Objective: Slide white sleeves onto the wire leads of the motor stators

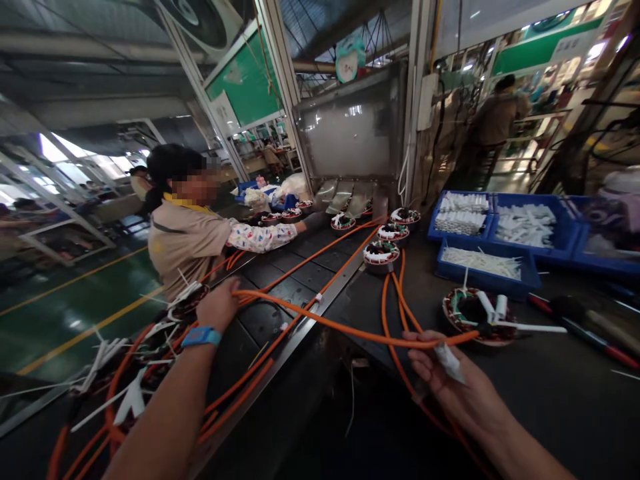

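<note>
An orange cable (320, 319) stretches between my two hands. My left hand (219, 307), with a blue watch on its wrist, is closed around the cable's left end. My right hand (445, 373) is turned palm up, its thumb and fingers pinching the cable near a wound stator (480, 317). A crumpled white tag (450, 363) hangs from the cable at these fingers. The stator lies on the dark bench, with white sleeves and green and white leads standing up from its copper winding. What my left fingers look like is partly hidden.
Blue bins (530, 223) of white sleeves stand at the right, with a blue tray (480, 267) of thin tubes before them. More stators (381, 255) sit along the bench. A co-worker (187, 233) reaches over the conveyor (305, 273) at left. Red-handled tools lie far right.
</note>
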The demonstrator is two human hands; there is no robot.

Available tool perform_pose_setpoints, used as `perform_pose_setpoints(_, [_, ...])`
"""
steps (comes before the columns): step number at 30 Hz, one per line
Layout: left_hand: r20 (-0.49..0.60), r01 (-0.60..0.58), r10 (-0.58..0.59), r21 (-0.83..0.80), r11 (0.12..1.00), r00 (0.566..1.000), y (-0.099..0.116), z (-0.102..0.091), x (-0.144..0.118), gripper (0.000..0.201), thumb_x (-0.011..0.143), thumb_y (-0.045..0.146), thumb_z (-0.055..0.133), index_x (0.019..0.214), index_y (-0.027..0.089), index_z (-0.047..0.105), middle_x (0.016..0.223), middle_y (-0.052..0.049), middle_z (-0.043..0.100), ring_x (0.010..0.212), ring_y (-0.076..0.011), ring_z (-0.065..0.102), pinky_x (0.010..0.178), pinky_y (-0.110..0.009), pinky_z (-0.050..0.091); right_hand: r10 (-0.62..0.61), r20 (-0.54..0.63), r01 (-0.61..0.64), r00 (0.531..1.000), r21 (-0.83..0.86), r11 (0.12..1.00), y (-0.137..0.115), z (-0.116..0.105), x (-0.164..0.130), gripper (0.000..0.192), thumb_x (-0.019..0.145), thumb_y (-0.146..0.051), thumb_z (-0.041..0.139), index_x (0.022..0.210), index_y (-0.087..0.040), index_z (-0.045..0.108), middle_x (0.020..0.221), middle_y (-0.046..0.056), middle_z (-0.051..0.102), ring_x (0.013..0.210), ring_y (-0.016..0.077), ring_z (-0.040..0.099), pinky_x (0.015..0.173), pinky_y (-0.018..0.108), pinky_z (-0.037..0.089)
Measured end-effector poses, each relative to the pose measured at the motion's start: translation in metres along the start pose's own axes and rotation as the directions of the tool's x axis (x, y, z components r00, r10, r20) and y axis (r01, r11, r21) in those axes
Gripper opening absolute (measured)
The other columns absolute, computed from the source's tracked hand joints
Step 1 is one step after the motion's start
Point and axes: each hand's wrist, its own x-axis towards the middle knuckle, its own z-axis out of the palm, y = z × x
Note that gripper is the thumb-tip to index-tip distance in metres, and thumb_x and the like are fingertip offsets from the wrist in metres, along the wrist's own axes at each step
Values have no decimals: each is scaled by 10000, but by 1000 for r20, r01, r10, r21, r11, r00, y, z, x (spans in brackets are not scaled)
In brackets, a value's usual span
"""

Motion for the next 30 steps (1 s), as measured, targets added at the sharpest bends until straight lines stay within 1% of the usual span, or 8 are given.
perform_pose_setpoints(5, [-454,3,-86,-181,984,887,19,17,-34,427,943,226,162,1126,52,506,1062,-162,591,1025,-217,536,918,-382,409,-149,-8,149,989,38,988,17,-17,-9,295,659,-414,758,930,-321,687,928,5,699,735,114,655,690,194,545])
perform_pose_setpoints(10, [-373,-433,299,-354,829,878,49,62,-106,275,925,231,347,1023,162,595,899,-54,652,828,-137,615,755,-244,481,13,604,289,797,-400,870,47,28,-22,726,679,-536,697,1330,-415,399,1396,69,414,1024,223,598,854,374,512])
perform_pose_setpoints(14, [-252,-487,421,-345,802,871,47,57,-122,257,899,238,420,1089,194,586,916,-50,657,835,-147,617,758,-262,487,199,755,577,625,-618,534,63,75,-5,516,815,-367,609,1308,-320,467,1484,84,241,1303,247,348,1058,401,319])
perform_pose_setpoints(17, [-78,-494,492,-262,829,867,10,22,-115,524,745,423,627,1204,196,515,1173,-100,581,1069,-247,547,912,-376,445,102,770,568,630,-546,616,67,83,12,390,877,-419,493,1242,-286,520,1422,93,354,1293,243,364,1066,414,309])
perform_pose_setpoints(20, [46,-71,72,-15,997,996,-47,-15,-115,452,806,466,506,1125,146,516,1081,-124,606,998,-250,586,859,-361,462,-22,661,437,750,-470,767,76,79,20,307,873,-436,493,1124,-277,572,1367,96,420,1212,249,468,1043,422,351])
perform_pose_setpoints(23, [281,178,-265,298,938,922,-87,-28,-126,483,806,482,481,1115,111,493,954,-158,646,905,-303,625,759,-379,472,-71,602,390,795,-418,820,101,79,27,231,861,-370,536,1070,-281,576,1338,85,445,1160,228,518,1023,403,384])
perform_pose_setpoints(26, [371,215,-369,396,893,852,-98,-20,-140,578,790,502,501,1173,76,429,906,-183,665,882,-344,636,718,-392,471,-34,674,449,738,-453,770,130,85,42,259,844,-365,561,1080,-259,578,1340,96,445,1157,224,517,995,383,411])
perform_pose_setpoints(30, [283,266,-397,407,874,873,-101,-8,-146,579,826,512,443,1244,118,380,965,-179,669,905,-357,633,692,-401,473,-37,691,540,722,-529,654,127,83,64,230,851,-414,528,886,-211,630,1189,105,581,1044,223,587,949,378,448])
